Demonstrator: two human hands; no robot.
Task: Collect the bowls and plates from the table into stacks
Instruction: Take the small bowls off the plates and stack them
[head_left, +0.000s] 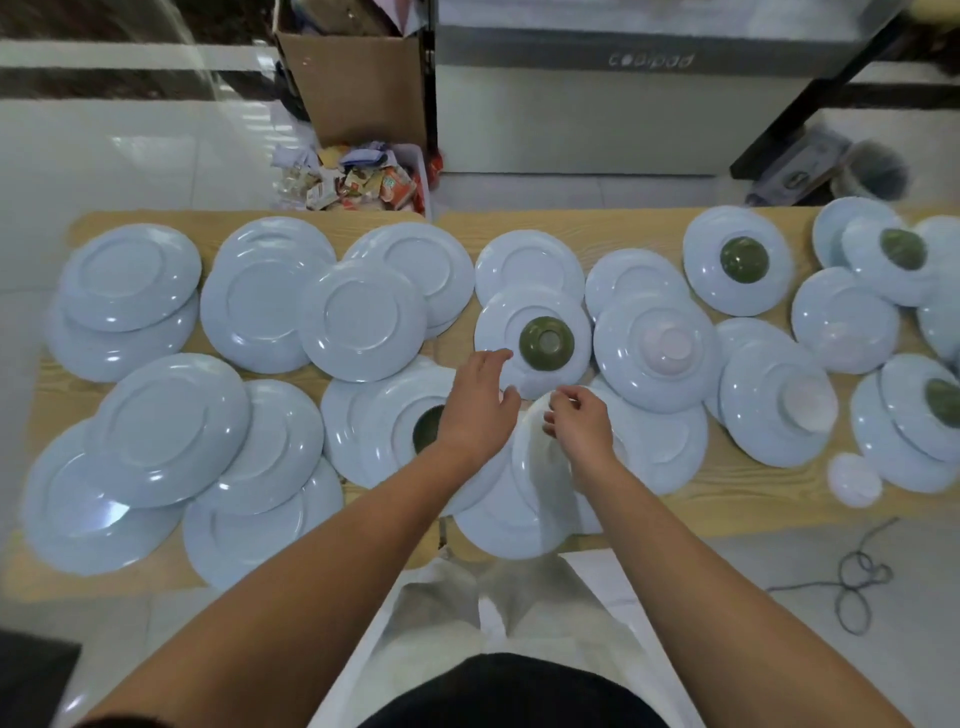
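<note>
Many pale blue plates lie upside down and overlapping on the wooden table (727, 499). My right hand (579, 423) pinches the top rim of one plate (537, 483), which stands tilted on edge near the table's front. My left hand (478, 400) reaches forward with its fingers fairly straight at the near-left rim of a plate (498, 322) that carries an upturned green bowl (546, 343). Another green bowl (427, 428) shows partly under my left wrist. Pink bowls (667, 348) (808, 402) sit inverted on plates to the right.
More green bowls (744, 259) rest on plates at the far right. A small pale bowl (854, 479) lies alone near the front right edge. Beyond the table stand a cardboard box (363, 83), a bin of rubbish (358, 179) and a grey cabinet (623, 104). A cord (857, 577) lies on the floor.
</note>
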